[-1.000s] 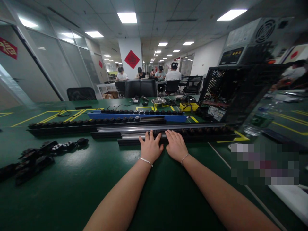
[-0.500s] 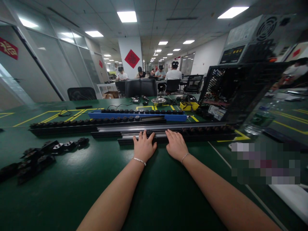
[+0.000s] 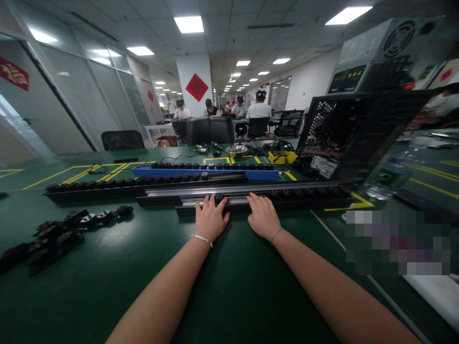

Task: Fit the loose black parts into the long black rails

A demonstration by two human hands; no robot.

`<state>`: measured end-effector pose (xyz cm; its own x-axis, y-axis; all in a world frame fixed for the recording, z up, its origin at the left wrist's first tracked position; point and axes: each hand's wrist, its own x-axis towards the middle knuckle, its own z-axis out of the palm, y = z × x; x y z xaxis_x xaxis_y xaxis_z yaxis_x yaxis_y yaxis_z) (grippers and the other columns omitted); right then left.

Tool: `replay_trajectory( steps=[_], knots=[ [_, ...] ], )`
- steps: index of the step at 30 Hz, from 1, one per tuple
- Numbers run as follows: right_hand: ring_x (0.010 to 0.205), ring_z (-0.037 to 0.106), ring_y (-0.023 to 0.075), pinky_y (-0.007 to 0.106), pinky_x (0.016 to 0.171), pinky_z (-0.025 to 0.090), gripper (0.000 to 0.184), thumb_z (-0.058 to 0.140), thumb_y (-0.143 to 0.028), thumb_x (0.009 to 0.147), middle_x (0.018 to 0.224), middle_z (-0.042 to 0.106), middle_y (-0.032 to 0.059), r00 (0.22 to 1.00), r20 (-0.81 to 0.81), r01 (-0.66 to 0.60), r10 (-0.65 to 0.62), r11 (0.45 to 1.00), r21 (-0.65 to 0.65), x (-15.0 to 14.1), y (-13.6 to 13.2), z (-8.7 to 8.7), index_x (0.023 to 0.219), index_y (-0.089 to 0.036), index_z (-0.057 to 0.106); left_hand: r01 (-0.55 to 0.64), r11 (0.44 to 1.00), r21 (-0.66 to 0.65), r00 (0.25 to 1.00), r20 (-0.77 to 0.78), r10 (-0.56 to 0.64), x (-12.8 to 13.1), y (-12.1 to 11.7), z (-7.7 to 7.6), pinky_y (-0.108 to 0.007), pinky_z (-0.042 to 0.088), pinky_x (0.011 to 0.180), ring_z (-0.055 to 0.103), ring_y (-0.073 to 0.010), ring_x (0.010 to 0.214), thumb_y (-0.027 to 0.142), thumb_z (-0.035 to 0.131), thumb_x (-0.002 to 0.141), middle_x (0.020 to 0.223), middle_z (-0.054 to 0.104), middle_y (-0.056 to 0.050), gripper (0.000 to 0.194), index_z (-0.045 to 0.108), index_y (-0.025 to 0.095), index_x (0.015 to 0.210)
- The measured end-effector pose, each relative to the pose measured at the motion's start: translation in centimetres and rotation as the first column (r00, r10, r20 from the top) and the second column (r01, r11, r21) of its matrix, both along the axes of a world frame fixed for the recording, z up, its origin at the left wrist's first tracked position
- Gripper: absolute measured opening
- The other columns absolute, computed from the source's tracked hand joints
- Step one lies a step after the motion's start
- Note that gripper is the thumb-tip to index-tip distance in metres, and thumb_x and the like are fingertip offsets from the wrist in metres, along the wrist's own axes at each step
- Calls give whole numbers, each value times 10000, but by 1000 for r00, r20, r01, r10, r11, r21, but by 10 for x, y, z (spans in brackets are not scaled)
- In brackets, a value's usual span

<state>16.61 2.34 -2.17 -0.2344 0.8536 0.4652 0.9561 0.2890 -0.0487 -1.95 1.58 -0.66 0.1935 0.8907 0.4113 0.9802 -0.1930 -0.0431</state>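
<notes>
My left hand (image 3: 211,219) lies with spread fingers over the front black rail (image 3: 186,210), which has a shiny silver channel. A small black part (image 3: 219,196) sits in the channel by the left fingertips; whether they touch it I cannot tell. Farther right, my right hand (image 3: 264,217) rests its outstretched fingers on the same rail, its thumb near the front edge. Several dark parts (image 3: 297,194) stand in a row along the rail to the right of that hand. Neither hand is closed round anything. Just behind lies a second rail with a silver channel (image 3: 165,192).
Beyond are a long black rack (image 3: 93,192) and a blue rack (image 3: 147,172), both holding rows of black parts. Loose black parts (image 3: 57,241) lie at left. An open computer case (image 3: 373,134), bottle (image 3: 392,177), yellow tray (image 3: 282,157) and metal bowl (image 3: 235,151) stand around.
My left hand has slid slightly left along the rail, and the small black part by its fingertips shows more clearly. My right hand has stayed in place.
</notes>
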Motion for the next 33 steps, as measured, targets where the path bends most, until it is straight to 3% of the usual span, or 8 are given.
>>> replay_trajectory(
  steps=[15, 33],
  knots=[
    [1250, 392, 224, 392, 1095, 188, 535, 416, -152, 763, 1414, 436, 100, 1000, 13, 11, -11, 1000, -17, 0, 1, 0, 1291, -116, 494, 5, 1000, -10, 999, -53, -5, -28, 0, 2, -529, 233, 1058, 338, -306, 1328, 478, 409, 858, 1415, 434, -128, 527, 413, 324, 1361],
    [1232, 415, 233, 393, 1087, 199, 536, 428, -145, 743, 1406, 449, 93, 1000, 2, 11, -11, 1000, -9, 0, 1, 1, 1272, -112, 510, -126, 992, -31, 991, -58, 124, -43, -2, 5, -538, 260, 1034, 337, -313, 1327, 557, 275, 889, 1401, 449, -143, 546, 447, 298, 1338]
  ],
)
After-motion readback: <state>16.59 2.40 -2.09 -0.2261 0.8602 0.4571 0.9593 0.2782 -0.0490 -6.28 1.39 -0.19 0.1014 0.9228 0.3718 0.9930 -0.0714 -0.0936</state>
